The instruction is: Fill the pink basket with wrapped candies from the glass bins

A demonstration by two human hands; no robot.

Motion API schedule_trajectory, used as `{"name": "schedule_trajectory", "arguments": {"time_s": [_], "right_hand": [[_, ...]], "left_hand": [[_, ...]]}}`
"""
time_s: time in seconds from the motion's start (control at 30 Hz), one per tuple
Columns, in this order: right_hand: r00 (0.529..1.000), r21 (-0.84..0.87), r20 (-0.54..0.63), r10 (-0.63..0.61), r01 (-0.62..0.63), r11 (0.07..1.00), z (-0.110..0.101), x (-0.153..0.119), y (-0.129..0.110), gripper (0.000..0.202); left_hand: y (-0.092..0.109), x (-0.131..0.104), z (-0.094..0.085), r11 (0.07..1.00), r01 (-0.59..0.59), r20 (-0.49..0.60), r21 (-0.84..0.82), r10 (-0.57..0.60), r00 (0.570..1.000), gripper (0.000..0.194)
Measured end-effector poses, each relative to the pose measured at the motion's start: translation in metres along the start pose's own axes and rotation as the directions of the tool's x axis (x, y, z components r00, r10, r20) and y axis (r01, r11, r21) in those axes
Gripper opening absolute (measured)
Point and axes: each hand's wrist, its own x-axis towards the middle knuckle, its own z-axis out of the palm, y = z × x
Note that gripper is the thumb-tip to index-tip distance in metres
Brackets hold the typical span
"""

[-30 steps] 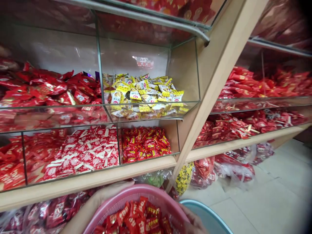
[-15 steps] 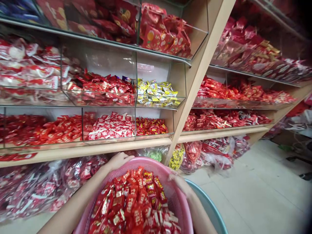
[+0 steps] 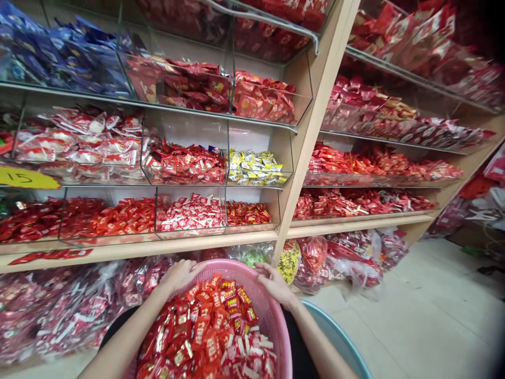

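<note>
A pink plastic basket (image 3: 281, 321) full of wrapped candies (image 3: 209, 326), mostly red with some yellow-marked and white-and-red ones, is at the bottom centre. My left hand (image 3: 182, 275) lies on its upper left rim, with the fingers over the edge. On the upper right rim rests my right hand (image 3: 273, 281), its fingers stretched and spread a little. Both forearms run along the outside of the basket. A blue-green tub (image 3: 335, 326) shows partly behind my right forearm.
Wooden shelves (image 3: 305, 131) with clear-fronted bins of red, blue and yellow candies fill the upper view. Bagged candies (image 3: 74, 310) lie under the lowest shelf. A yellow tag (image 3: 27, 178) marked 15 hangs at left. Tiled floor (image 3: 426, 305) extends at right.
The view has shifted, showing more of the upper shelves and the yellow tag. The basket appears slightly further left. My right hand has moved from the basket's right side to its upper right rim, fingers more spread.
</note>
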Motion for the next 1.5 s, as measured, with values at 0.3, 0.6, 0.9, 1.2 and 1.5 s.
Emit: {"name": "schedule_trajectory", "arguments": {"time_s": [0.3,0.6,0.9,1.2,1.5], "right_hand": [[0.958,-0.878,-0.047,-0.283,0.095,0.469,-0.053,0.113,-0.113,0.025],[0.986,-0.971,-0.121,-0.118,-0.093,0.219,-0.038,0.156,-0.108,0.019],[0.988,-0.962,-0.132,-0.081,-0.108,0.251,-0.046,0.164,-0.093,0.029],[0.983,-0.957,-0.165,-0.075,-0.141,0.253,-0.046,0.166,-0.087,0.031],[0.982,-0.999,-0.047,-0.183,-0.048,-0.001,-0.039,0.137,-0.113,0.032]], "left_hand": [[0.004,0.005,0.007,1.000,-0.011,-0.018,0.011,0.011,1.000,0.058],[0.008,0.010,0.013,0.999,-0.012,-0.006,-0.037,0.012,1.000,0.058],[0.003,0.014,0.019,1.000,0.004,0.014,-0.023,-0.004,1.000,0.055],[0.006,0.012,0.016,0.999,-0.013,0.027,-0.038,0.014,1.000,0.054],[0.006,0.010,0.015,1.000,-0.001,0.021,-0.016,0.002,1.000,0.056]]}}
